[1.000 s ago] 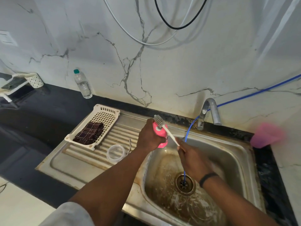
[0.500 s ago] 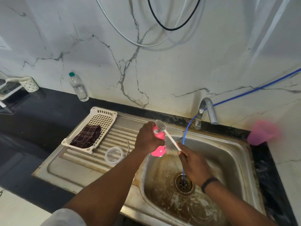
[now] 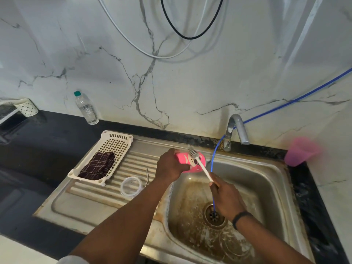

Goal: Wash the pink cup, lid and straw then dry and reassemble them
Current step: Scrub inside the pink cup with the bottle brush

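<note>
While the left hand (image 3: 169,164) held the pink cup (image 3: 192,161) over the sink's (image 3: 266,180) back-left corner, its grip was wrapped round the cup body, cup tipped on its side with the printed face toward the camera. Right hand (image 3: 227,199) had a tight grip on the lower end of a white brush (image 3: 200,164); handle ran up-left across the cup, bristle head at the cup's upper edge, touching it. Can't tell whether the bristles were inside the mouth or just on the outside.

Clear lid (image 3: 131,186) lay flat on the ribbed drainboard (image 3: 85,202), left of the basin. Thin bent straw (image 3: 147,177) lay just beside the lid on its right, between lid and left forearm. Both well apart from the cup.

White slotted basket (image 3: 116,143) sat on the drainboard further back-left, with a dark checked cloth (image 3: 98,165) folded in its near end.

Tap (image 3: 237,128) stood at the basin's back edge; no water stream visible. Blue hose (image 3: 214,168) ran from the wall past the tap down into the drain (image 3: 212,216). Basin stained brown.

Second pink cup (image 3: 301,151), blurred, stood on the dark worktop (image 3: 38,141) at the right corner. Water bottle (image 3: 85,108) stood against the marble wall, back-left.
</note>
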